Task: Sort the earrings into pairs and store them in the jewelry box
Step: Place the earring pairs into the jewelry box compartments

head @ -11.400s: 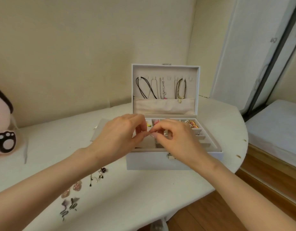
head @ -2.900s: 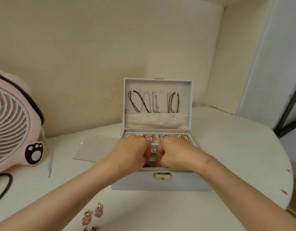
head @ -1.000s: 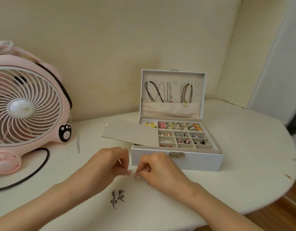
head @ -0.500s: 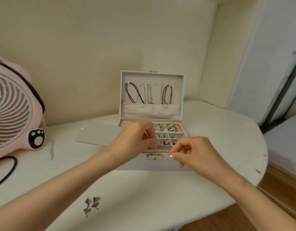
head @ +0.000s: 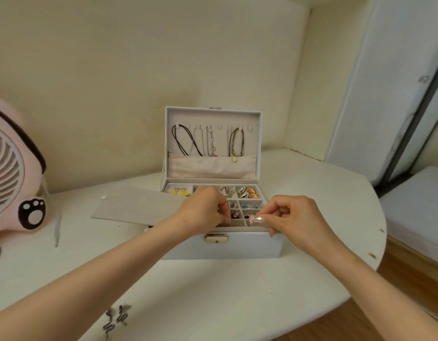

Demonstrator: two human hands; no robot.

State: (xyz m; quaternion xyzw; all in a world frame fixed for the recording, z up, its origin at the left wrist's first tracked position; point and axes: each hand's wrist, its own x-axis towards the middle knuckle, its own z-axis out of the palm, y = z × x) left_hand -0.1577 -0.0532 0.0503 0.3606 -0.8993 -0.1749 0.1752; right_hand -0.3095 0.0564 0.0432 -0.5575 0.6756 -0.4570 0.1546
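The white jewelry box (head: 247, 244) stands open mid-table, necklaces hanging in its lid and earrings in its small compartments. My right hand (head: 295, 220) hovers over the box's front right corner, pinching a small pink earring (head: 252, 218) between thumb and forefinger. My left hand (head: 203, 209) reaches into the front compartments with fingers pinched together; what it holds is hidden. A pair of dark snake-shaped earrings (head: 115, 318) lies on the table near the front edge, by my left forearm.
A grey flat divider panel (head: 136, 205) lies against the box's left side. A pink fan (head: 13, 175) stands at the far left, with tweezers (head: 57, 228) beside it. The round table edge (head: 375, 244) curves off at the right, above a wooden floor.
Both hands rose from the table in front of the box to over its compartments. My right hand moved forward with the pink earring; my left hand dipped into the front cells.
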